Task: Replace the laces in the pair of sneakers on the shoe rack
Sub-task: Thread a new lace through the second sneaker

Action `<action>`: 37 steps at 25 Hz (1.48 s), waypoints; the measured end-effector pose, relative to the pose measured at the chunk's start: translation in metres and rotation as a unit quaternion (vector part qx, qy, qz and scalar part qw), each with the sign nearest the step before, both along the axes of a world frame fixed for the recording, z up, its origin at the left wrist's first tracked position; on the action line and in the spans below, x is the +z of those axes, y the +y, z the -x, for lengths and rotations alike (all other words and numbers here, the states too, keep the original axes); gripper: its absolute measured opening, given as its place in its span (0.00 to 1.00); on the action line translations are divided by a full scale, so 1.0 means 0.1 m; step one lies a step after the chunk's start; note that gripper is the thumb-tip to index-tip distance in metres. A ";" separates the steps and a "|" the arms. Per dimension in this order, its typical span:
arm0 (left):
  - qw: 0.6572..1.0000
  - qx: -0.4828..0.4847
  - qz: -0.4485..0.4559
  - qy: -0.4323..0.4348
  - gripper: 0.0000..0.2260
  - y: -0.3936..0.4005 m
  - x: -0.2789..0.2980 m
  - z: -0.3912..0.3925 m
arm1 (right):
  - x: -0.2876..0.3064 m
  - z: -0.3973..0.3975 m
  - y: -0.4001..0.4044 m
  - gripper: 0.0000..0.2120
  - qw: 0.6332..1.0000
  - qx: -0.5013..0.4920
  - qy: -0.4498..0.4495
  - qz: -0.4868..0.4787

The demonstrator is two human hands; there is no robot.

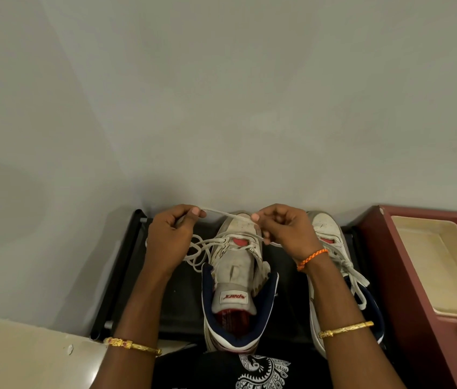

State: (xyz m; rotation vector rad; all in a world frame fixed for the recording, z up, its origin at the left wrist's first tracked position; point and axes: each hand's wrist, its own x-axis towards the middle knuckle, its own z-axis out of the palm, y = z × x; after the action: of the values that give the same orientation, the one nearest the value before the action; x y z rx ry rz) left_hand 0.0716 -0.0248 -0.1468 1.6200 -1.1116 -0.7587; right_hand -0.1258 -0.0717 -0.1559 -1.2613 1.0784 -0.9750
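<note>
Head view: your left hand and right hand each pinch the off-white flat lace, stretched between them above the toe of the white high-top sneaker with navy collar. It stands beside its mate on the black shoe rack.

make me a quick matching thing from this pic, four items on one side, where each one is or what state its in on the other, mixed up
1. left sneaker
2. right sneaker
3. tray
4. lace

a. stretched between left hand and right hand
b. on the red cabinet
c. mostly unlaced, tongue showing
d. partly behind the right forearm, laces in

Pairs: 1-c, 2-d, 3-b, 4-a
</note>
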 end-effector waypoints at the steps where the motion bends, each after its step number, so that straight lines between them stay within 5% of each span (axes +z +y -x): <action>1: 1.000 0.021 -0.009 -0.009 0.08 -0.01 -0.05 0.00 | -0.02 0.02 -0.02 0.02 1.000 -0.013 -0.002 -0.009; 4: 0.994 0.077 -0.063 -0.052 0.08 0.00 -0.10 0.02 | -0.07 0.05 -0.03 0.05 0.997 -0.027 -0.034 -0.062; 6: 0.975 0.086 -0.122 -0.165 0.12 0.00 -0.11 0.03 | -0.10 0.05 -0.02 0.09 0.995 -0.019 -0.038 -0.093; 9: 0.936 -0.048 -0.114 -0.329 0.24 -0.02 -0.16 0.15 | -0.11 0.03 -0.01 0.15 0.993 -0.023 -0.014 -0.113; 12: 0.943 -0.192 -0.035 -0.269 0.13 -0.03 -0.25 0.43 | -0.09 0.03 0.01 0.16 0.992 -0.023 0.029 -0.119; 16: 0.945 -0.135 -0.100 -0.279 0.09 -0.11 -0.28 0.55 | -0.17 0.03 0.01 0.08 0.985 -0.043 0.080 -0.143; 22: 0.838 -0.144 -0.264 -0.456 0.14 -0.20 -0.39 0.71 | -0.35 0.10 0.01 0.08 0.946 -0.026 0.139 -0.290; 30: 0.882 -0.091 -0.327 -0.328 0.16 -0.39 -0.75 0.72 | -0.35 0.17 -0.01 0.11 0.938 -0.017 0.102 -0.331; 37: 0.867 -0.146 -0.370 -0.299 0.18 -0.49 -0.84 0.62 | -0.34 0.16 -0.01 0.11 0.943 0.012 0.107 -0.315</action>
State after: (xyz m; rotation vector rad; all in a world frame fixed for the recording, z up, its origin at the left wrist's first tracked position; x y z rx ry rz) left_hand 0.0093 -0.0742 -0.2311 2.4814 -1.6581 -0.9857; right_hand -0.1421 -0.0727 -0.1898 -0.8514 1.3988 -0.4111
